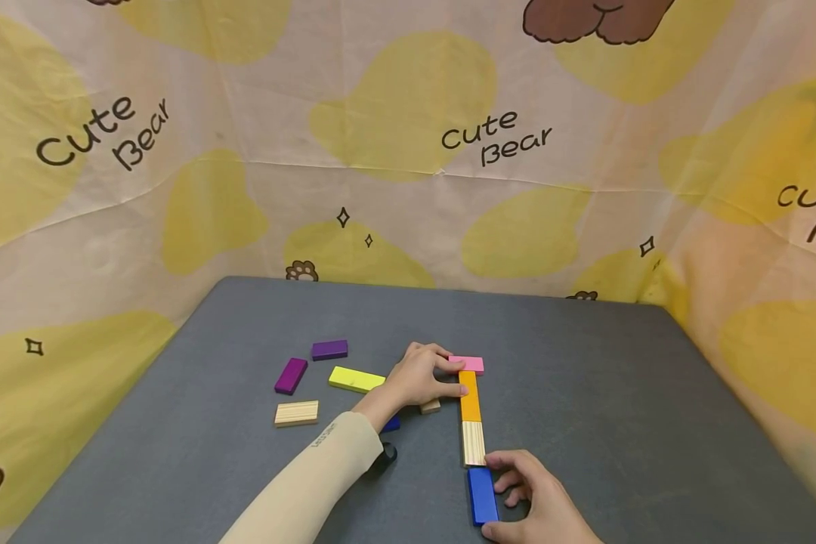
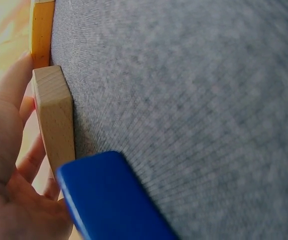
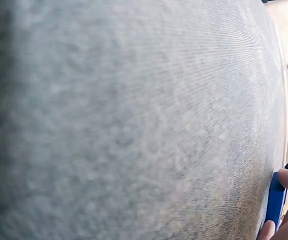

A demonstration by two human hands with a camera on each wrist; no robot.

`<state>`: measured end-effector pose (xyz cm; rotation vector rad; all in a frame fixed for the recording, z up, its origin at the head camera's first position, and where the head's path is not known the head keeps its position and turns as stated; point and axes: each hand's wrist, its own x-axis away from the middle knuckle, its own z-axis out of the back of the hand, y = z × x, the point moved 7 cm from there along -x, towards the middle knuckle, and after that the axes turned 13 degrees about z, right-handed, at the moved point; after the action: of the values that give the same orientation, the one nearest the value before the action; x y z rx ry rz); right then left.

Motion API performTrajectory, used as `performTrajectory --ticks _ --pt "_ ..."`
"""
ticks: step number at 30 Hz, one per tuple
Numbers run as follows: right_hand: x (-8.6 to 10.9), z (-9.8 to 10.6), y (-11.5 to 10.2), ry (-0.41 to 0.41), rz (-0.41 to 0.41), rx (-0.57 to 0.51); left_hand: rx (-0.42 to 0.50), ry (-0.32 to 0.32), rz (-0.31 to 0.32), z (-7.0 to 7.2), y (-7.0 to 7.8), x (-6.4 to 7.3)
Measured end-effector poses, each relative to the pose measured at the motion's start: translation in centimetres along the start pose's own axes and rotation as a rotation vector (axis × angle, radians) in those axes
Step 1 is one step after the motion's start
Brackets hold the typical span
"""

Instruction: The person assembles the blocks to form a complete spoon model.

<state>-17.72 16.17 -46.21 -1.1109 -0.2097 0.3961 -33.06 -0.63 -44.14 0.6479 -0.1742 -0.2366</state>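
A line of flat wooden blocks runs along the table toward me: a pink block (image 1: 472, 364) set crosswise at the far end, then an orange block (image 1: 471, 404), a natural wood block (image 1: 473, 443) and a blue block (image 1: 482, 496). My left hand (image 1: 418, 375) reaches to the far end, its index fingertip at the pink block's left end and its thumb against the orange block's left side. My right hand (image 1: 540, 499) pinches the nearest blue block lengthwise, thumb at the near end and index finger at the far end, also seen in the right wrist view.
Left of the line lie a yellow-green block (image 1: 355, 379), two purple blocks, a natural wood block (image 1: 296, 413), and, partly behind the left arm, another blue block (image 2: 109, 195) and wood block (image 2: 56, 112). A patterned cloth (image 1: 394, 113) hangs around the grey table (image 1: 619, 400).
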Motion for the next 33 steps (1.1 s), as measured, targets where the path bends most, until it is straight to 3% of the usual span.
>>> performTrajectory --ticks 18,26,33 --pt "-0.8 -0.4 0.3 0.000 -0.063 -0.025 0.008 -0.011 0.003 -0.1 -0.2 -0.1" --pt "-1.3 -0.2 0.5 -0.016 -0.027 -0.140 0.007 -0.008 0.010 -0.1 -0.3 -0.1" --pt "-1.4 -0.2 0.6 -0.021 -0.024 -0.122 0.009 -0.009 0.019 -0.3 -0.3 -0.1"
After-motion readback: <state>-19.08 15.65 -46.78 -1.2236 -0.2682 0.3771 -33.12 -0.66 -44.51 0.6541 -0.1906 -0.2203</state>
